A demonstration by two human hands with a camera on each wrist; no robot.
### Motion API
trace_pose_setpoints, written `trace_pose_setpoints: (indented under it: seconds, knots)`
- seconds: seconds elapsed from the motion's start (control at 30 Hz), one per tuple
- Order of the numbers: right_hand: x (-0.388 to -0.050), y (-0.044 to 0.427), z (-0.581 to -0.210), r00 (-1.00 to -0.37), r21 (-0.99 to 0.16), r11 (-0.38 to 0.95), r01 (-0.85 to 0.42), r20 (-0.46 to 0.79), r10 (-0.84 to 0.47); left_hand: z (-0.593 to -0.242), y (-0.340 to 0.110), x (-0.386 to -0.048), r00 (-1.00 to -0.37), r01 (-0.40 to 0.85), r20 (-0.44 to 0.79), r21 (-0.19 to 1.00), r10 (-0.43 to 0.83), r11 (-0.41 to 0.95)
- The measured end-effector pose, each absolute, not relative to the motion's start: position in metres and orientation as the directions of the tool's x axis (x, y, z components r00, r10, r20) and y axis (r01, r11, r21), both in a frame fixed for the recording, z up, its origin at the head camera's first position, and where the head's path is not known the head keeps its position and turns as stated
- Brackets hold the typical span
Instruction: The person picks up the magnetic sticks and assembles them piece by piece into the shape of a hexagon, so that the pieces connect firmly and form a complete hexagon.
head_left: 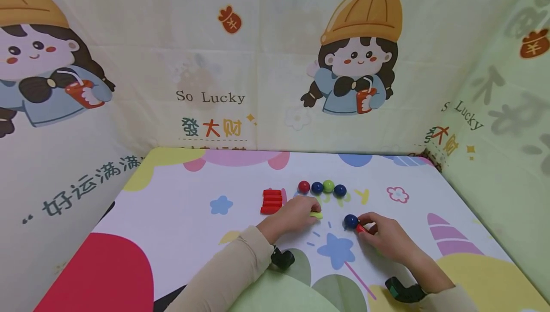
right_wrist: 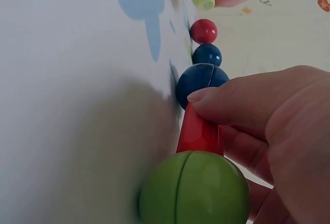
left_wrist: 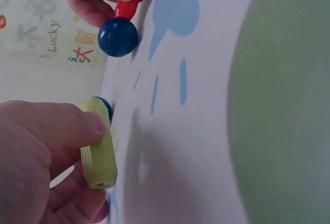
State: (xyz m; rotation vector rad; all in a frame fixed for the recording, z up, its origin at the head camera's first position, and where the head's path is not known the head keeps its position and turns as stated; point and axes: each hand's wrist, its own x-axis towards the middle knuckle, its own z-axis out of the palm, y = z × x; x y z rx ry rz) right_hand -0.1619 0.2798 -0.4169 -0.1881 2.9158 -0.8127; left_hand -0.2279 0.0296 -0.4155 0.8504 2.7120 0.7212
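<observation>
A short yellow-green rod (left_wrist: pixel 99 157) with a small hole in its end is pinched between the thumb and fingers of my left hand (head_left: pixel 296 214), just above the table. My right hand (head_left: pixel 388 238) grips a red rod (right_wrist: pixel 201 133) near the tabletop. One end of that rod meets a blue ball (head_left: pixel 351 221), and a green ball (right_wrist: pixel 196 188) is at its other end, mostly out of sight in the head view. The two hands are apart, the blue ball pointing toward the left one.
Behind the hands stands a row of loose balls: a red ball (head_left: pixel 304 187), a blue ball (head_left: pixel 317 188), a green ball (head_left: pixel 328 186) and another blue ball (head_left: pixel 340 190). Several red rods (head_left: pixel 271 198) lie side by side left of them. Printed cloth walls (head_left: pixel 275 78) border the table.
</observation>
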Motion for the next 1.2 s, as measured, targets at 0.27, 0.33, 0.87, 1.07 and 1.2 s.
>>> trace_pose_setpoints:
  seconds: [0.27, 0.33, 0.87, 1.07, 1.2]
  knots:
    - [-0.162, 0.28, -0.416, -0.984, -0.522, 0.848, -0.094, -0.079, -0.158, -0.421, 0.04, -0.229, -0.822, 0.455, -0.058, 0.529, 0.566, 0.716]
    - [-0.162, 0.28, -0.416, -0.984, -0.518, 0.849, -0.099, -0.075, -0.16, -0.423, 0.042, -0.229, -0.825, 0.444, -0.062, 0.542, 0.561, 0.714]
    - [-0.158, 0.284, -0.418, -0.978, -0.513, 0.839, -0.179, 0.001, -0.208, -0.42, 0.06, -0.229, -0.819, 0.444, -0.07, 0.552, 0.569, 0.706]
    - [-0.157, 0.285, -0.42, -0.97, -0.511, 0.828, -0.229, 0.048, -0.239, -0.419, 0.065, -0.228, -0.82, 0.437, -0.079, 0.553, 0.567, 0.71]
    - [-0.156, 0.285, -0.421, -0.965, -0.51, 0.823, -0.251, 0.071, -0.251, -0.419, 0.068, -0.227, -0.816, 0.441, -0.089, 0.545, 0.572, 0.713]
